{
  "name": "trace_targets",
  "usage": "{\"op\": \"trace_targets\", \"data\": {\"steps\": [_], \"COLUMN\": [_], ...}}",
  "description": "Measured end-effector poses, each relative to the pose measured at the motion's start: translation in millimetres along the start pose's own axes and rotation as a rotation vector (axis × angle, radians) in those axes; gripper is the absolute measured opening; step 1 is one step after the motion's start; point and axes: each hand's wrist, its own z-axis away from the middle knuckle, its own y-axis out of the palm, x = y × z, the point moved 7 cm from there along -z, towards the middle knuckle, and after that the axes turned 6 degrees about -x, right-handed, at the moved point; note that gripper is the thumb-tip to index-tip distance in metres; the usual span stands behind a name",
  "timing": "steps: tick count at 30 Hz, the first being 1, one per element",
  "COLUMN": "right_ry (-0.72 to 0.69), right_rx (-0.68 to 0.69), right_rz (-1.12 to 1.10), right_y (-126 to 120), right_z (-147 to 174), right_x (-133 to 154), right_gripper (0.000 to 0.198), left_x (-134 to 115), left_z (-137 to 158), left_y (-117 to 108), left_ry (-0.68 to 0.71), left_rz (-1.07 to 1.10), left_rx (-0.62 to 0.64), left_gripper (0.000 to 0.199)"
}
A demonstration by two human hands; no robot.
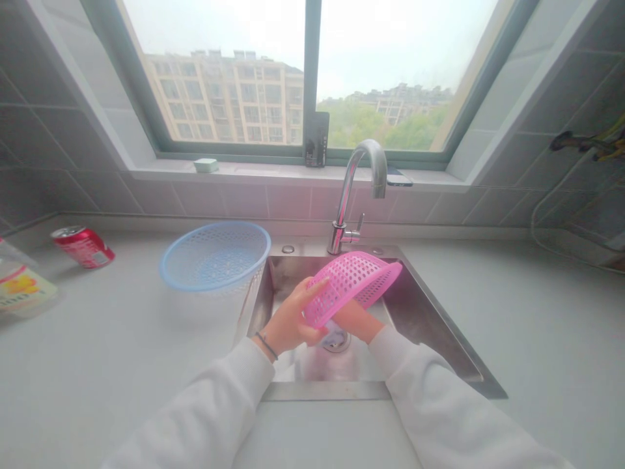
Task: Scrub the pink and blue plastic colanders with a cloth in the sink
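Observation:
A pink plastic strainer basket (356,280) is held tilted, bottom up, over the steel sink (430,319). My left hand (293,319) grips its near rim, thumb on top. My right hand (354,320) is under the basket, mostly hidden by it, and touches its inside; what it holds, if anything, cannot be made out. A drain (336,339) lies right below the hands. The chrome tap (359,182) arches over the sink behind the basket; no water is visible.
A blue perforated basket (215,257) stands on the counter at the sink's left edge. Farther left lie a red can (83,246) on its side and a plastic package (22,286). A phone (399,177) and small objects rest on the windowsill.

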Motion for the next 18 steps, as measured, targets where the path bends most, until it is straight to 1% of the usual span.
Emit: {"op": "trace_targets", "data": {"steps": [3, 4, 6, 7, 10, 12, 14, 15, 16, 18], "right_ry": [-0.03, -0.015, 0.031, 0.074, 0.15, 0.191, 0.21, 0.217, 0.225, 0.231], "right_rx": [-0.038, -0.065, -0.098, -0.113, -0.074, -0.107, -0.15, -0.145, -0.125, -0.068], "right_rz": [0.141, 0.105, -0.056, -0.218, -0.381, -0.46, -0.482, -0.47, -0.455, -0.423], "right_y": [-4.1, -6.3, -8.9, -9.9, -9.5, -14.5, -18.5, -17.5, -14.4, -5.4], "right_z": [-3.0, -1.4, 5.3, 9.5, 20.1, 23.5, 24.5, 24.5, 24.5, 24.1], "right_x": [1.0, 3.9, 11.8, 15.0, 23.9, 24.4, 23.9, 24.1, 24.8, 26.4], "right_gripper": [0.025, 0.029, 0.038, 0.042, 0.041, 0.036, 0.032, 0.031, 0.031, 0.032], "left_x": [2.7, 4.9, 11.1, 14.8, 25.4, 27.2, 23.9, 21.5, 19.6, 18.1], "left_z": [0.5, 1.0, 2.8, 3.9, 7.7, 9.7, 10.2, 9.8, 9.2, 8.0], "left_y": [3.7, 3.8, 1.9, 0.6, -0.6, 3.0, 7.5, 8.6, 8.8, 6.3], "left_ry": [-0.009, -0.011, -0.032, -0.057, -0.194, -0.279, -0.298, -0.286, -0.268, -0.235], "left_rz": [0.024, 0.037, 0.074, 0.098, 0.183, 0.212, 0.207, 0.195, 0.185, 0.179], "left_rx": [0.025, 0.016, -0.022, -0.04, -0.052, -0.004, 0.053, 0.064, 0.06, 0.013], "left_gripper": [0.093, 0.095, 0.1, 0.105, 0.126, 0.137, 0.138, 0.134, 0.131, 0.128]}}
